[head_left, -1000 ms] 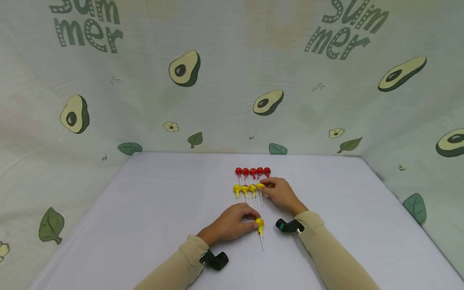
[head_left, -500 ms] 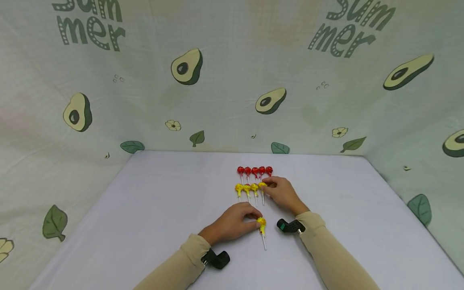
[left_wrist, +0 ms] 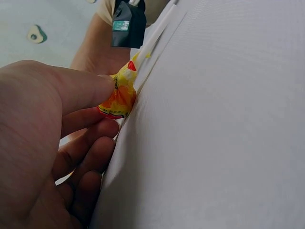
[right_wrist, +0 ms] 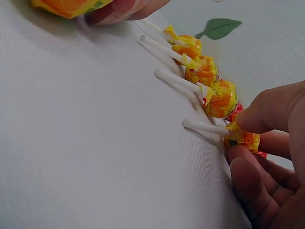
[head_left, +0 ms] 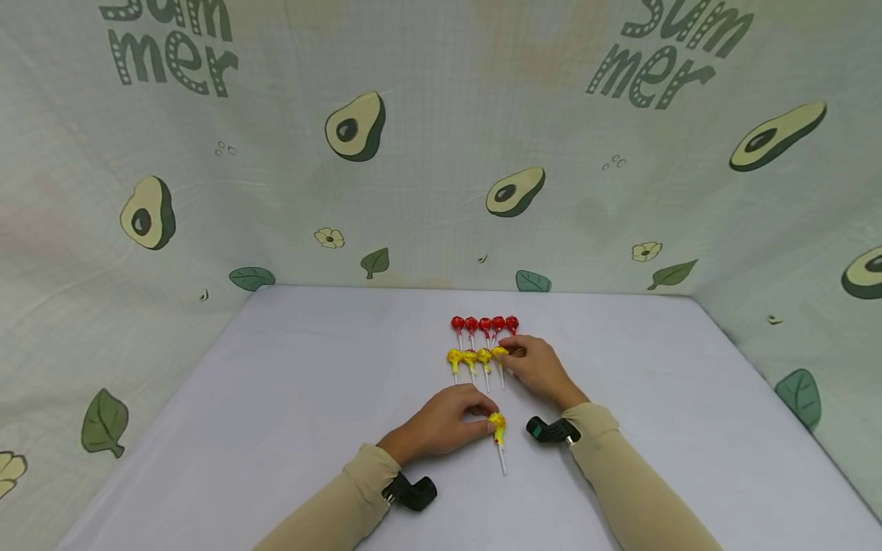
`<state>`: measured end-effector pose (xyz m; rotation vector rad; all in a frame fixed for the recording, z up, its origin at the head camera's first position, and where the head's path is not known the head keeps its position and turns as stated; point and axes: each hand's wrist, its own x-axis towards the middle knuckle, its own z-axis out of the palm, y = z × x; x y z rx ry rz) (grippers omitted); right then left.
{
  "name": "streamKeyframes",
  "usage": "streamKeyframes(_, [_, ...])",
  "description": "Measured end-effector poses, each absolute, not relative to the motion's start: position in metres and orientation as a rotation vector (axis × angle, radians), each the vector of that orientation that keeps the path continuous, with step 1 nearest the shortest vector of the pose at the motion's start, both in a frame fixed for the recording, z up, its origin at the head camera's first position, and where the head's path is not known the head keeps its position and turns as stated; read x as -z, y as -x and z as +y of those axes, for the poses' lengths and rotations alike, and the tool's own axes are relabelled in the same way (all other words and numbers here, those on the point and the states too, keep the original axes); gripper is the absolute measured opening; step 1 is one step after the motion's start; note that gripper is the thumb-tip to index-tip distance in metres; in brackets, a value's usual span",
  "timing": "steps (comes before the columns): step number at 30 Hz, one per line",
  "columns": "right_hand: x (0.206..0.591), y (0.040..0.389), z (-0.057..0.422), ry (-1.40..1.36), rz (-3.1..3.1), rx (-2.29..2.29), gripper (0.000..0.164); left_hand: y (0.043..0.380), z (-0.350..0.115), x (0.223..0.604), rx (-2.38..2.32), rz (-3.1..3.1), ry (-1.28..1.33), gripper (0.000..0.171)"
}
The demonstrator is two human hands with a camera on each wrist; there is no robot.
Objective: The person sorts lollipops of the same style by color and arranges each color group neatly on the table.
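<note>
My left hand pinches a yellow-wrapped lollipop by its candy head, thumb against the wrapper, the white stick pointing toward the near side of the table. Further forward, my right hand pinches another yellow lollipop at its head. That one stands at the right end of a row of yellow lollipops, sticks all pointing toward me. Behind them runs a row of red lollipops, heads level and close together; the right hand's fingers are near the rightmost one.
A white cloth-covered table lies under everything. Behind it hangs a pale curtain printed with avocados and leaves. Black wrist cameras stick out below both sleeves, the right one beside the left hand's lollipop.
The head view has shifted slightly. Both hands keep their hold on their lollipops in nearly the same places, and the stick under the right hand has swung slightly rightward.
</note>
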<state>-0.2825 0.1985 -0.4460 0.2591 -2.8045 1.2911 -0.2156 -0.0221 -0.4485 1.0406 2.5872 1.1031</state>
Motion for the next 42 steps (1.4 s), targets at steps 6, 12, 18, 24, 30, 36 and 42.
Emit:
streamKeyframes(6, [0.446,0.281,0.198,-0.24,-2.805,-1.311,0.031,0.216,-0.023,0.45,-1.08,2.601,-1.036,0.021])
streamKeyframes(12, [0.446,0.28,0.202,-0.247,-2.812,-1.3,0.033,0.216,-0.022,0.449,-1.053,2.604,-1.029,0.023])
streamKeyframes(18, [0.446,0.277,0.203,-0.235,-2.815,-1.312,0.035,0.217,-0.02,0.45,-1.019,2.617,-1.017,0.024])
streamKeyframes(24, [0.444,0.274,0.203,-0.215,-2.811,-1.362,0.035,0.217,-0.019,0.452,-1.003,2.627,-1.03,0.023])
streamKeyframes(30, [0.444,0.269,0.207,-0.233,-2.791,-1.372,0.035,0.215,-0.022,0.45,-1.048,2.631,-1.015,0.023])
streamKeyframes(36, [0.443,0.262,0.212,-0.251,-2.767,-1.416,0.032,0.216,-0.024,0.449,-1.184,2.585,-0.955,0.023])
streamKeyframes(42, [0.44,0.252,0.22,-0.249,-2.762,-1.493,0.027,0.219,-0.023,0.45,-1.261,2.537,-0.942,0.024])
